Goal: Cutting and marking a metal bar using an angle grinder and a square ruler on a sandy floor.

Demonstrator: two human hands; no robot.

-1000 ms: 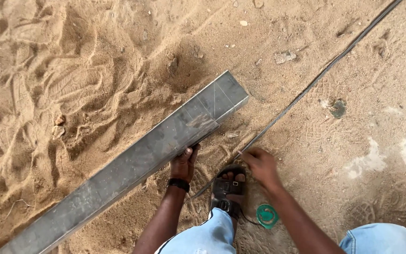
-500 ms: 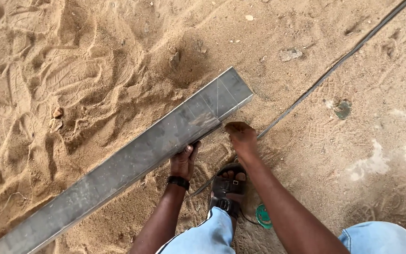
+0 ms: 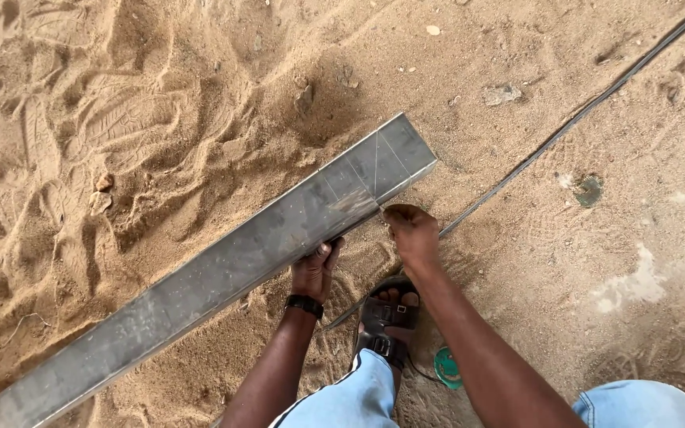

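Nearest the camera, at the bottom edge, the person's knees in light blue jeans (image 3: 358, 392) frame a foot in a dark sandal (image 3: 386, 321) planted on the sandy ground (image 3: 160, 119), with a small green round object (image 3: 447, 368) lying just beside it. Above the sandal, the left hand (image 3: 315, 269), a black band (image 3: 304, 304) at its wrist, is clamped on the near edge of a long grey metal box tube (image 3: 223, 269), fingers curled up against its side. Just right of that, the right hand (image 3: 411, 230) is closed with fingertips pinched together, touching the tube's near edge close to scribed lines that cross its top face; whether it pinches anything cannot be told. Lying flat on the sand, the tube runs diagonally from the lower left corner to its cut end near the middle of the view. Farther off, a thin dark rod (image 3: 580, 119) stretches toward the upper right corner, passing a grey stone (image 3: 501, 94), while deep footprints mark the loose sand at upper left.
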